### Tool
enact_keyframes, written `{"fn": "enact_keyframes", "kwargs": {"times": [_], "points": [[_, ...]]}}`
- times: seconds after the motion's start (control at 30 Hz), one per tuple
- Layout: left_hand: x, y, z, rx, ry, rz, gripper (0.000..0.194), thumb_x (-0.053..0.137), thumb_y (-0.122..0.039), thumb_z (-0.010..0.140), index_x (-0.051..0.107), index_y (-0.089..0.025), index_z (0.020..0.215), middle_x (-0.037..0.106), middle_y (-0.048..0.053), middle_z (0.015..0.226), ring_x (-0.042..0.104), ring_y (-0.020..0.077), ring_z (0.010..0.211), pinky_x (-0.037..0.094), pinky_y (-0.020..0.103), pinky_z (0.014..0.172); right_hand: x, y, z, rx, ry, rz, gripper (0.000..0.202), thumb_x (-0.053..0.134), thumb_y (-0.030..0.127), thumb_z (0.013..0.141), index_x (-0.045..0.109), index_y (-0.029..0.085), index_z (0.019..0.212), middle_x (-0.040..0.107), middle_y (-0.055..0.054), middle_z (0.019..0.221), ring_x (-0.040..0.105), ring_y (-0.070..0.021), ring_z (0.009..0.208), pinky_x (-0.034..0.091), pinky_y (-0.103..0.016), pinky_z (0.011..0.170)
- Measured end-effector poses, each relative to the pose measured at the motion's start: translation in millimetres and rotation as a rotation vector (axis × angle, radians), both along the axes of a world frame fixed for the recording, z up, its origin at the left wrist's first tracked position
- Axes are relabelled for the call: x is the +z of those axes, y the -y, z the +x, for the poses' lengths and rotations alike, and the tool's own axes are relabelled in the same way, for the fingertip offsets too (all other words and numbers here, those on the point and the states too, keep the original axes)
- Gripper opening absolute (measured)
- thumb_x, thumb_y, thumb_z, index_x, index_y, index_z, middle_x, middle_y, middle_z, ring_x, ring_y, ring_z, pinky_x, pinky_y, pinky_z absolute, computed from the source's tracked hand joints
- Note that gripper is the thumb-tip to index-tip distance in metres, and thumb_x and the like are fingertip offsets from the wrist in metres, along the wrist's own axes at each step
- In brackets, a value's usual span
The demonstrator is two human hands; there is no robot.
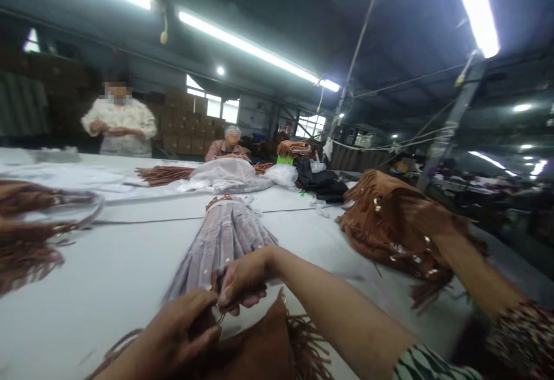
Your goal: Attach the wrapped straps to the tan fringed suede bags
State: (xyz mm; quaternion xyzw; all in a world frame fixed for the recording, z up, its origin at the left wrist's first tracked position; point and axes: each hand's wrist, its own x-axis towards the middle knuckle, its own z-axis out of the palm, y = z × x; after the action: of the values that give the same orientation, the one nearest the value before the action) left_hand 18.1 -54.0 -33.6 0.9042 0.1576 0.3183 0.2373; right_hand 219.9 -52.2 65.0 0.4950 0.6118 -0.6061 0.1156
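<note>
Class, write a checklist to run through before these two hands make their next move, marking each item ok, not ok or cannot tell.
1. Both hands at the small ring: ok; left hand and right hand meet at the small ring.
2. Ring properly fastened: cannot tell; fingers hide part of it.
3. Brown fringed piece within reach: ok; it lies just below the hands.
4. Grey wrapped bundle in full view: not ok; the right hand covers part of it.
5. Other person's arm apart from these hands: ok; it is over at the right.
</note>
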Motion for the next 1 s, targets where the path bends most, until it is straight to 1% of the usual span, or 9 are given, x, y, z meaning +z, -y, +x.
{"fn": "enact_keyframes", "kwargs": {"times": [0.1,0.2,0.33,0.4,0.5,0.63,0.73,0.87,1.0], "points": [[-13.5,-8,0,-0.029,0.015,0.091,0.041,0.054,-0.036,0.078,0.056,-0.044,0.118,0.071,-0.003,0.097,0.067,0.0233,0.077,0.056,0.034,0.061,-6.1,-11,-3,0.028,-0.002,-0.073,0.029,0.065,0.040,0.082,0.063,0.013,0.068,0.050,0.005,0.043,0.041,-0.0077,0.032,0.030,-0.017,0.031],[-32.2,-18,-2,-0.018,0.043,0.237,0.056,0.054,-0.028,0.079,0.046,-0.039,0.133,0.071,0.006,0.102,0.069,0.0257,0.083,0.057,0.037,0.063,-12.3,-14,-2,0.022,-0.015,-0.098,0.031,0.066,0.043,0.080,0.065,0.014,0.071,0.051,0.005,0.044,0.041,-0.0077,0.032,0.030,-0.017,0.031],[-46.2,-28,-1,0.045,0.111,0.323,0.053,0.056,-0.032,0.079,0.049,-0.037,0.131,0.071,0.008,0.100,0.070,0.0272,0.083,0.058,0.037,0.066,-11.4,-3,2,-0.083,-0.034,0.025,0.033,0.064,0.048,0.081,0.063,0.016,0.073,0.054,0.005,0.047,0.046,-0.0078,0.035,0.035,-0.016,0.034],[-41.6,-24,-3,0.072,0.106,0.348,0.046,0.055,-0.032,0.080,0.053,-0.032,0.127,0.071,0.010,0.098,0.069,0.0273,0.082,0.059,0.037,0.066,-10.0,10,-1,-0.133,-0.040,0.118,0.032,0.063,0.046,0.083,0.061,0.016,0.073,0.055,0.006,0.047,0.048,-0.0075,0.036,0.037,-0.016,0.036],[-21.6,-3,-8,0.119,-0.016,0.332,0.036,0.052,-0.029,0.086,0.055,-0.024,0.121,0.069,0.010,0.098,0.068,0.0246,0.084,0.058,0.036,0.071,-12.6,32,-8,-0.166,-0.064,0.226,0.031,0.058,0.040,0.087,0.058,0.015,0.069,0.051,0.007,0.042,0.046,-0.0065,0.032,0.036,-0.015,0.035],[0.2,9,-7,0.112,-0.193,0.445,0.032,0.047,-0.034,0.091,0.056,-0.013,0.113,0.065,0.012,0.096,0.064,0.0223,0.086,0.056,0.034,0.073,-22.3,41,-3,-0.162,-0.111,0.252,0.039,0.051,0.049,0.089,0.054,0.015,0.070,0.046,0.008,0.037,0.039,-0.0046,0.026,0.033,-0.013,0.031],[0.3,8,-6,0.119,-0.261,0.541,0.037,0.043,-0.039,0.094,0.053,-0.010,0.116,0.064,0.012,0.095,0.063,0.0225,0.083,0.055,0.035,0.068,-24.0,35,3,-0.111,-0.125,0.191,0.044,0.054,0.057,0.084,0.055,0.015,0.070,0.048,0.007,0.036,0.038,-0.0047,0.026,0.031,-0.013,0.030],[-2.9,16,-8,0.168,-0.260,0.630,0.035,0.040,-0.036,0.095,0.051,-0.010,0.116,0.064,0.012,0.094,0.063,0.0213,0.083,0.055,0.033,0.066,-17.2,37,1,-0.055,-0.102,0.152,0.045,0.061,0.058,0.077,0.057,0.015,0.068,0.048,0.006,0.035,0.037,-0.0052,0.025,0.031,-0.014,0.030],[-6.9,17,-7,0.226,-0.234,0.677,0.036,0.039,-0.036,0.095,0.049,-0.009,0.118,0.065,0.012,0.095,0.063,0.0210,0.081,0.055,0.032,0.065,-33.1,54,-7,-0.213,-0.175,0.263,0.047,0.057,0.062,0.078,0.057,0.015,0.070,0.052,0.004,0.039,0.039,-0.0062,0.027,0.028,-0.016,0.031]]}}
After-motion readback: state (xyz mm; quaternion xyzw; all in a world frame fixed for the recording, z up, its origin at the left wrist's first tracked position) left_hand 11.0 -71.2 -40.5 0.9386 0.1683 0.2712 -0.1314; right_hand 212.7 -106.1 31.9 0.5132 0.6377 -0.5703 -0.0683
